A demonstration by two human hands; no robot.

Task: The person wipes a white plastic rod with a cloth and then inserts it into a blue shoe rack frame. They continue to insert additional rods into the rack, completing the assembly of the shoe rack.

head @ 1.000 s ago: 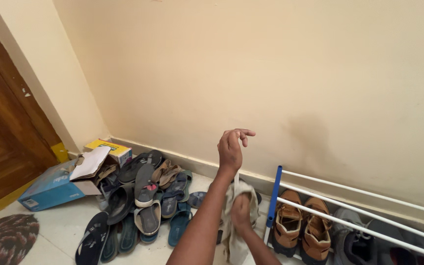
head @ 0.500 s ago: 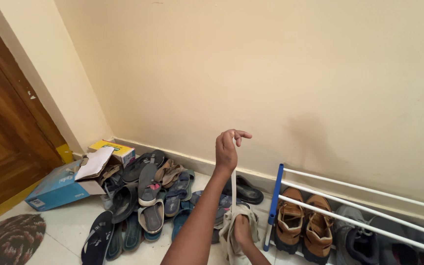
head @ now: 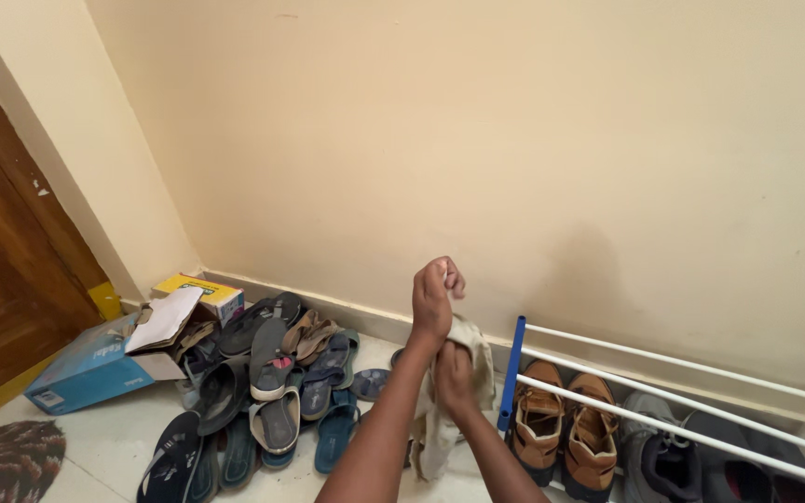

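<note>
A beige cloth hangs bunched in front of the person, low in the middle of the view, above the floor beside the blue end post of a shoe rack. The left hand is raised above it with the fingers curled into a closed fist, pinching what looks like a narrow upper end of the cloth, though that strip is hard to make out. The right hand sits just below, fingers wrapped around the gathered middle of the cloth, so that loose folds spill out on either side and dangle beneath the wrist. Both forearms rise from the bottom edge of the frame and nearly touch. Just to the right stands the shoe rack, its white rails running off toward the right edge, with a pair of brown sandals at the near end and grey shoes farther along. To the left, a heap of slippers and flip-flops in dark grey, teal and tan lies on the pale tiled floor. Beyond the heap, against the wall, sits an open blue shoebox with its flap lifted, and a small yellow box behind it. A wooden door fills the far left, and a dark patterned mat shows in the bottom left corner. The cream wall takes up the upper part of the view.
</note>
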